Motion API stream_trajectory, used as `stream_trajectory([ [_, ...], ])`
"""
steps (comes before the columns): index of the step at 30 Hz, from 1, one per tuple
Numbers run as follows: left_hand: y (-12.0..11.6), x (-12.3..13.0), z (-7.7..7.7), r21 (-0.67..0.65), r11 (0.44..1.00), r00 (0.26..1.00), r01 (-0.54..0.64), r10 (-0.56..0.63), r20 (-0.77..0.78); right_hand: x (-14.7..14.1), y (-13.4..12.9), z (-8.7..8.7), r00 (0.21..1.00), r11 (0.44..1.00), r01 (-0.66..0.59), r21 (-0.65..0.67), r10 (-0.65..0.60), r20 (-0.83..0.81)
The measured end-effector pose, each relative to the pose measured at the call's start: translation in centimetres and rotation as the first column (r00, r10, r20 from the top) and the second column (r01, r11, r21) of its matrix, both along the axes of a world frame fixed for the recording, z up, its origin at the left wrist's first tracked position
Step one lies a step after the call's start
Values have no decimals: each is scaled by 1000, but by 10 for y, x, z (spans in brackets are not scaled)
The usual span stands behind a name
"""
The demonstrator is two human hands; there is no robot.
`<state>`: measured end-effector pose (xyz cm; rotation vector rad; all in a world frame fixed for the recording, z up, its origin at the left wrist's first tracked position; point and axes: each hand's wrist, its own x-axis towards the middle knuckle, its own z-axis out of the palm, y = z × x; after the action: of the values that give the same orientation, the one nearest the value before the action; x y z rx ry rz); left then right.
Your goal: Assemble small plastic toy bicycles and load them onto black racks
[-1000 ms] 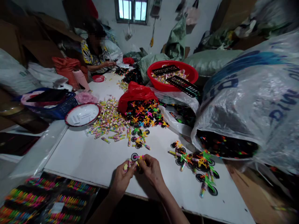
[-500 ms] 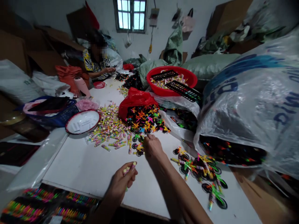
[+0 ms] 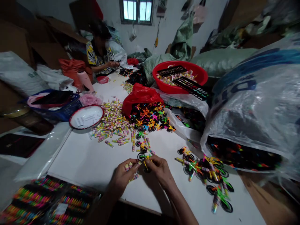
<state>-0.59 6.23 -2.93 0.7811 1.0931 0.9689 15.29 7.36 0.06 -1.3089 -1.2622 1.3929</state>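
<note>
The left hand (image 3: 122,178) is pinching pastel candy sticks (image 3: 129,167) while the right hand (image 3: 159,171) is gripping a black-wheeled plastic toy bicycle (image 3: 142,158) just above the white tabletop (image 3: 77,159). More toy bicycles (image 3: 150,117) are lying ahead, beside loose candy (image 3: 112,123).

Glossy plastic toy bicycles (image 3: 141,157), crinkly clear plastic sack (image 3: 248,103), smooth matt white tabletop (image 3: 77,159)

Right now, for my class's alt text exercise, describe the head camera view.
The left hand and right hand grasp a small toy bicycle with black spoked wheels above a white table, beside heaps of wrapped sticks and more toy bicycles. A co-worker sits beyond.
</note>
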Motion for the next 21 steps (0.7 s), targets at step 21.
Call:
stream_trajectory([
  [21,-38,6,12,36,999,993,22,-18,-115,-12,-44,-3,995,996,79,-31,-77,56],
])
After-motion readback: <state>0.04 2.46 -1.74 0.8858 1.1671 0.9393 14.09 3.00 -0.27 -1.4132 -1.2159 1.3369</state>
